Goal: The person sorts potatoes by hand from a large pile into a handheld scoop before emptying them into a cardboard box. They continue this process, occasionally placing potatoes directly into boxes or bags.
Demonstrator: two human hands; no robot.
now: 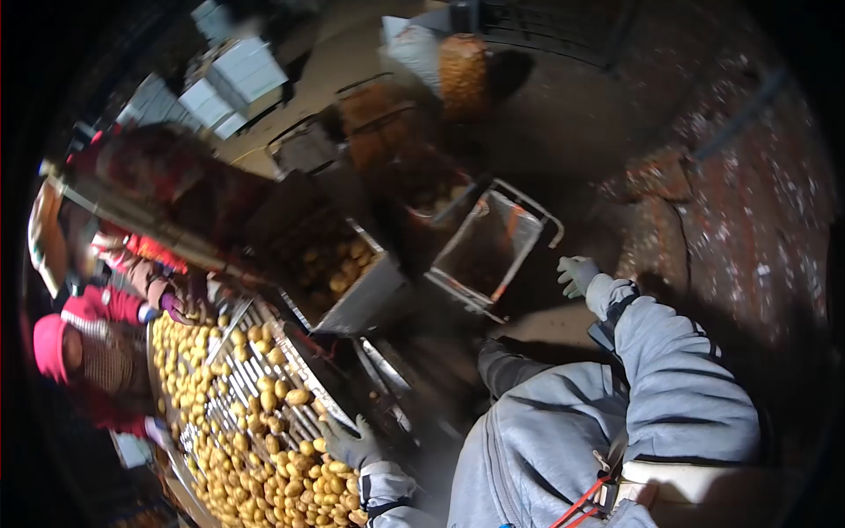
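Gloved in grey, my left hand (352,443) rests at the near edge of the roller table (304,374), fingers spread, beside the potatoes (264,466). Many yellow potatoes cover the metal rollers. My right hand (578,275), also gloved, is stretched out to the right with its fingers apart and nothing visible in it. It is nearest to an upright cart (489,246) with a metal frame, but does not touch it. Between the table and the cart stands a metal bin (365,295) with potatoes inside.
Across the table, a co-worker in a pink hat (51,348) reaches over the rollers, with other workers' arms beyond. White boxes (249,69) stand at the upper left. A full net sack (463,75) is at the back. Stacked sacks (739,211) rise on the right.
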